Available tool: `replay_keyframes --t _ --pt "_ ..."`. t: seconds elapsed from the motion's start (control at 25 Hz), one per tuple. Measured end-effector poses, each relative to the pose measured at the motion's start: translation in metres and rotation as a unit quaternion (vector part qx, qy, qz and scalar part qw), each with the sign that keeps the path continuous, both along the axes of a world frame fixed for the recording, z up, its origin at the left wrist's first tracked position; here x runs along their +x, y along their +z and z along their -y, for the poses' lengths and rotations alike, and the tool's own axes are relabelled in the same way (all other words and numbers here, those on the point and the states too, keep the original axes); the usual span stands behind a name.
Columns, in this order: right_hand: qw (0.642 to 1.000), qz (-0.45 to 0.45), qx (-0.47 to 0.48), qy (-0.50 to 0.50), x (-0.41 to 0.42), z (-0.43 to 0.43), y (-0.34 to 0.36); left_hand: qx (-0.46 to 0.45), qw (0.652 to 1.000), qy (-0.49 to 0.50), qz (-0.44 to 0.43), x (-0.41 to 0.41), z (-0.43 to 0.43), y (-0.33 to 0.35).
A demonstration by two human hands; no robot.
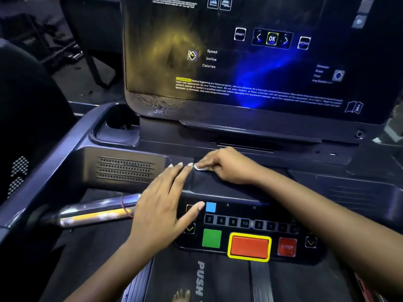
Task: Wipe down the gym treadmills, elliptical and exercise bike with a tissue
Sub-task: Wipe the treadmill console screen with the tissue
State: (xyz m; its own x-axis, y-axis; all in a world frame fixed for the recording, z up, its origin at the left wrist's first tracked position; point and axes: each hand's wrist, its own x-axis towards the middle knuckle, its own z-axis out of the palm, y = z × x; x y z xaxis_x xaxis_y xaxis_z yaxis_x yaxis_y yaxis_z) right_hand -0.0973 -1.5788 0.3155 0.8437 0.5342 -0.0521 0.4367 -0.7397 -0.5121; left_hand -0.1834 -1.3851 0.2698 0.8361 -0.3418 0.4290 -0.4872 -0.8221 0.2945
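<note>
I stand at a dark treadmill console (239,186) with a big black display panel (239,62) above it. My right hand (226,165) pinches a small white tissue (199,167) and holds it against the ledge on top of the button panel; only a corner of the tissue shows past the fingers. My left hand (162,205) lies flat with straight fingers on the left end of that ledge, fingertips almost touching the tissue, thumb over the button panel.
Below the hands are a green button (211,238), a red button with a yellow rim (249,246) and a red stop button (287,246). A chrome handlebar (91,212) runs left. A cup recess (118,127) sits at the console's upper left. A bare foot (181,295) stands on the belt.
</note>
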Motion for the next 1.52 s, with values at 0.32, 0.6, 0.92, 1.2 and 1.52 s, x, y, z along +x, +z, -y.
replay_keyframes --t 0.32,0.6,0.92,1.2,1.52 --pt "0.993 0.022 0.072 0.087 -0.040 0.037 0.030 -0.003 1.000 0.008 -0.016 -0.003 0.000 0.001" --pt "0.977 0.103 -0.094 0.160 0.020 0.013 -0.007 -0.025 1.000 -0.011 -0.001 -0.008 0.005 0.005" --pt "0.987 0.055 -0.118 0.095 -0.009 0.089 0.000 0.009 0.997 -0.037 0.072 -0.014 0.029 0.002" --pt "0.992 0.037 -0.117 -0.029 -0.053 0.140 0.022 0.017 0.995 -0.054 0.083 -0.011 0.027 -0.002" --pt "0.997 0.003 -0.075 -0.027 -0.043 0.135 0.039 0.015 0.996 -0.044 0.075 -0.012 0.027 -0.001"
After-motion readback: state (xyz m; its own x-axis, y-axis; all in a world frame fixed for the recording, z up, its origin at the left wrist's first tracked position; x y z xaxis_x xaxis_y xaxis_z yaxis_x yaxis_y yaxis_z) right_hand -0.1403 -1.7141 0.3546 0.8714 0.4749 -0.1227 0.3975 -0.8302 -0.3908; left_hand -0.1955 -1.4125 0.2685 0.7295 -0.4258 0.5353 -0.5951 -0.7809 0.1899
